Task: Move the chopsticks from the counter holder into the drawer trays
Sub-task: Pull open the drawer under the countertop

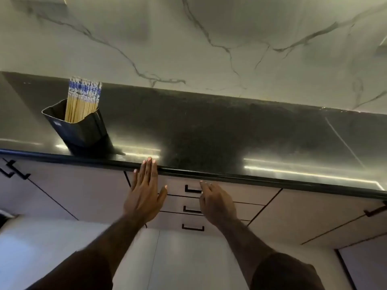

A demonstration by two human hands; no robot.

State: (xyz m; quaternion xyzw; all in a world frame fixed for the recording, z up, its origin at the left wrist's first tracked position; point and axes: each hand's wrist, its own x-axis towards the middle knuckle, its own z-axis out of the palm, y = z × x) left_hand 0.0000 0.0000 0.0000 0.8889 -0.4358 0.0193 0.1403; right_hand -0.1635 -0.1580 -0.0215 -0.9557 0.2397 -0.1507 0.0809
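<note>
Reaching for the top drawer (219, 190), nothing moved yet.
My left hand (144, 195) was flat, fingers straight; my right hand (217, 206) loosely spread, empty. Chopsticks (82, 99) stood in the holder (83, 130) at the counter (209, 130) edge; a careless knock could tip it.

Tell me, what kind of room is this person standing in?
Most likely a home kitchen. A dark stone counter runs under a marble-patterned wall, a black holder full of chopsticks stands on it, and a stack of closed drawers with black handles sits below, between wider cabinet fronts.
</note>
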